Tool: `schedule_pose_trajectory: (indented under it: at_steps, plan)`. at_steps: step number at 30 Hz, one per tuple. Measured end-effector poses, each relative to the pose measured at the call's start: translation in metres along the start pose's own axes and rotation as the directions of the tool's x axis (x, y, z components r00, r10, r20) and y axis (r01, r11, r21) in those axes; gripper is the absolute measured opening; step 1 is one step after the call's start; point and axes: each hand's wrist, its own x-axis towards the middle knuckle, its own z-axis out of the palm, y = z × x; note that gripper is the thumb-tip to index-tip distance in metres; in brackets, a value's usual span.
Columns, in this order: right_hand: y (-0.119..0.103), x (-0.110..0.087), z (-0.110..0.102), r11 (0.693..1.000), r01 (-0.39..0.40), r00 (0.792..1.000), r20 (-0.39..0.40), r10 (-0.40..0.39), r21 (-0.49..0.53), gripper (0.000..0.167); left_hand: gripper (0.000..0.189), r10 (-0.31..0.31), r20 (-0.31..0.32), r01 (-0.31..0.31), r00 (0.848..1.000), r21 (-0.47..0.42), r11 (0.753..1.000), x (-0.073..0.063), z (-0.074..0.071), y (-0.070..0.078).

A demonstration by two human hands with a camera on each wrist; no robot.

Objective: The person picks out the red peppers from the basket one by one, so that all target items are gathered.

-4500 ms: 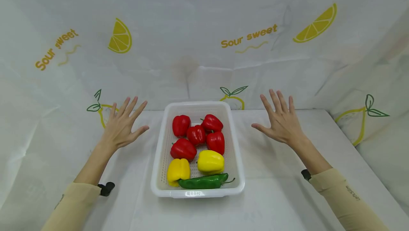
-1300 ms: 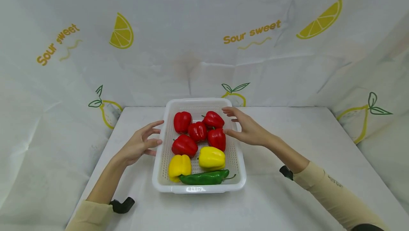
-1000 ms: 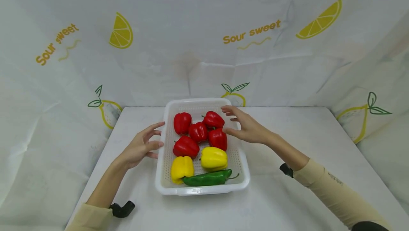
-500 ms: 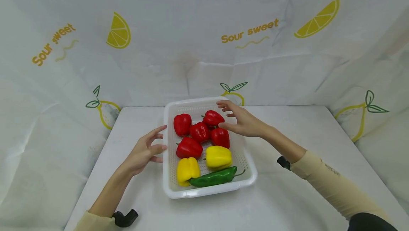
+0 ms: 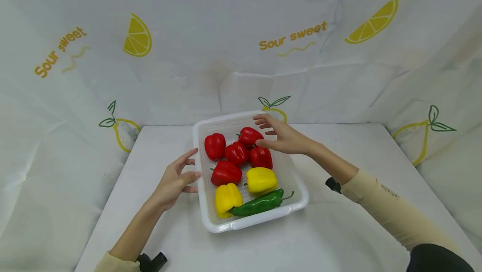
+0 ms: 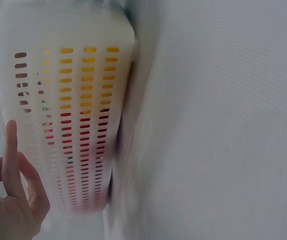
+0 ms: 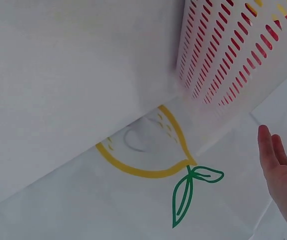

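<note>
A white perforated plastic basket point(image 5: 260, 219) stands turned at an angle on the table. In it lie several red bell peppers point(image 5: 226, 173), two yellow bell peppers point(image 5: 261, 180) and a long green pepper point(image 5: 257, 204). My left hand point(image 5: 171, 184) touches the basket's left rim, fingers extended and spread. The left wrist view shows the left hand point(image 6: 16, 200) beside the slotted basket wall point(image 6: 68, 27). Over the far right corner lies my right hand point(image 5: 284, 137), its fingers lightly bent. In the right wrist view I cannot tell whether the right hand point(image 7: 281, 175) touches the basket.
The white table point(image 5: 339, 230) ends at a white backdrop sheet point(image 5: 180, 37) printed with lemons and lettering. This sheet rises behind the basket and along both sides. Black wrist mounts point(image 5: 152, 261) sit at the sleeve cuffs.
Both hands first hovered spread at either side, then came in to the basket. It has since turned counterclockwise with its peppers, the near edge swinging right. The right hand has shifted slightly farther away.
</note>
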Motion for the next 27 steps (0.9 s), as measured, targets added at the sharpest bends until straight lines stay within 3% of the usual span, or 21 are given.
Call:
schedule_pose_trajectory:
  at_steps: [8,27]
  plan:
    - [-0.003,0.011,-0.005,0.998,-0.023,1.000,0.012,0.023,0.066,0.073,0.076,-0.027,-0.040,0.026,0.999,-0.028,0.999,-0.002,0.015,0.005]
    - [-0.016,0.035,-0.014,0.993,-0.062,0.998,0.009,0.062,0.102,0.069,0.081,-0.038,-0.078,0.031,0.996,-0.093,0.995,-0.011,0.042,0.005]
